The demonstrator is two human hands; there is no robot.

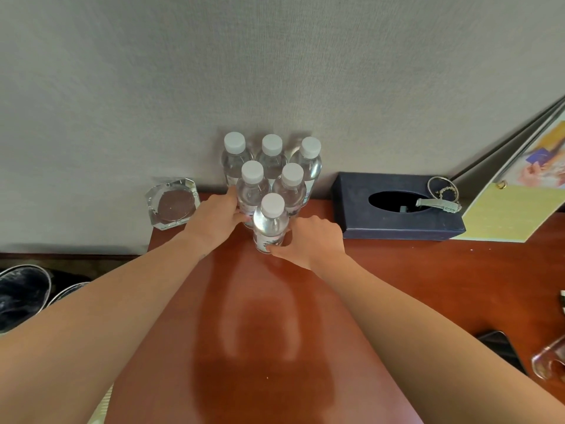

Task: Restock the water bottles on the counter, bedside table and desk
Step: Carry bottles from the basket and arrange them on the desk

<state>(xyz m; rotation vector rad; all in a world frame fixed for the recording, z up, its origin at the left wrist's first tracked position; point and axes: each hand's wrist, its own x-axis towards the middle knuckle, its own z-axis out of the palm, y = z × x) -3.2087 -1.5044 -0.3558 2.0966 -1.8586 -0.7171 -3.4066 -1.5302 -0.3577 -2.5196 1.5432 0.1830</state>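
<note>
Several clear water bottles with white caps stand in a triangle on the reddish-brown desk (397, 286), against the grey wall. The back row holds three bottles (271, 157), the middle row two (292, 186), and a single front bottle (270, 221) stands nearest me. My left hand (215, 217) grips the left side of the cluster, with fingers on the left middle bottle (252, 185). My right hand (310, 240) curls round the lower right of the front bottle, its thumb on the label.
A glass ashtray (172, 203) sits at the desk's back left corner. A dark blue tissue box (394, 209) with a bracelet on top lies to the right, beside a calendar (516, 209). A glass (550, 359) and a dark phone (501, 347) sit at the right edge. Shoes (21, 292) lie on the floor at left.
</note>
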